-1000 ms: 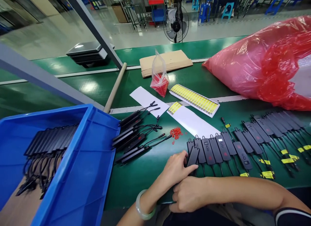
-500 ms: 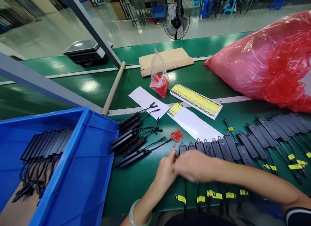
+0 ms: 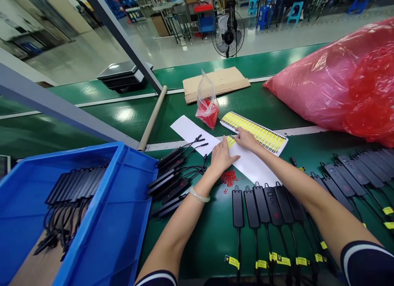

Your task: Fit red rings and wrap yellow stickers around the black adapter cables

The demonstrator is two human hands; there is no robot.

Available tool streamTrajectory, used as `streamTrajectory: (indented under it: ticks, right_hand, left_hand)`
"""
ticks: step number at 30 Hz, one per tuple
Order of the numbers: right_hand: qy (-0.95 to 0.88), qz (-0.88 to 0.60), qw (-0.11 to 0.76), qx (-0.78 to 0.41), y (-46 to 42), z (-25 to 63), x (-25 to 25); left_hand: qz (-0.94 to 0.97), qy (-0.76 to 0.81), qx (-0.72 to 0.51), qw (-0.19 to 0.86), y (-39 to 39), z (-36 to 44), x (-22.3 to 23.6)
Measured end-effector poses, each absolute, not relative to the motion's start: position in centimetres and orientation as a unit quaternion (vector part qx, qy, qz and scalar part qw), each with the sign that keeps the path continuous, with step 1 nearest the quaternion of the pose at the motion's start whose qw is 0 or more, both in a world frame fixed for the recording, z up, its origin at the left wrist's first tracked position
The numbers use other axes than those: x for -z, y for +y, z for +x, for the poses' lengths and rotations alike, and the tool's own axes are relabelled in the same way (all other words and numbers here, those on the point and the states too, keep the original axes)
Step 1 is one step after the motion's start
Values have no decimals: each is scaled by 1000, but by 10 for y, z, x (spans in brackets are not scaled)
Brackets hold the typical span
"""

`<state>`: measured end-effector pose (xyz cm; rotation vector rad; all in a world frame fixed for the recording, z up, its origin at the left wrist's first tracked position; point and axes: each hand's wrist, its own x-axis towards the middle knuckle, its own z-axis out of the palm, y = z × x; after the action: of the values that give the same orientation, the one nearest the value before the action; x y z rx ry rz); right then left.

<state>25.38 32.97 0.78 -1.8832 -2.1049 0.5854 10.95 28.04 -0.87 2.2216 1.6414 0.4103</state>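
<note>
My left hand [image 3: 222, 156] lies on the white label strip [image 3: 250, 165], thumb and index finger stretched apart, beside its few remaining yellow labels [image 3: 230, 141]. At the right edge of those labels, my right hand [image 3: 245, 138] has its fingers curled together; whether a label is between them is too small to make out. Behind the right hand is a fuller sheet of yellow labels [image 3: 261, 132]. Nearer me stands a row of black controller boxes with cables [image 3: 238, 208], several cables bearing yellow labels [image 3: 233, 261]. Small red rings [image 3: 229, 178] lie in a pile below my left hand.
On the left, a blue bin [image 3: 123, 204] holds more black boxes [image 3: 76, 185]. Several unlabelled boxes [image 3: 168, 185] lie beside it. Farther back are a bag of red pieces [image 3: 209, 113], flat cardboard [image 3: 224, 83], a tube [image 3: 154, 115] and a large red plastic bag [image 3: 323, 81].
Both hands have moved from the black boxes up and away to the label strip. The nearest box now lies straight at the row's left end, its labelled cable toward me.
</note>
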Motion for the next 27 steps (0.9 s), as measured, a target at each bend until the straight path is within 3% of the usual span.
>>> streamTrajectory:
  ticks: [9, 11, 12, 15, 17, 21, 27]
  right_hand:
    - [-811, -540, 176, -143, 244, 251, -40]
    - [-797, -547, 221, -126, 219, 265, -51]
    - [-774, -550, 289, -125, 208, 273, -56]
    - [-660, -556, 436, -256, 184, 297, -68]
    - [-560, -554, 477, -391, 171, 307, -73]
    - [-416, -520, 503, -551, 148, 304, -78]
    - [-302, -468, 502, -662, 119, 285, -75]
  left_hand:
    - [770, 580, -161, 210, 273, 97, -3]
    - [778, 565, -179, 211, 256, 77, -21]
    - [785, 551, -195, 205, 243, 65, -30]
    - [806, 532, -181, 188, 195, 22, -49]
    - [809, 542, -138, 180, 164, -2, -51]
    - [785, 582, -140, 160, 129, -18, -30]
    - [756, 583, -217, 203, 128, -6, -17]
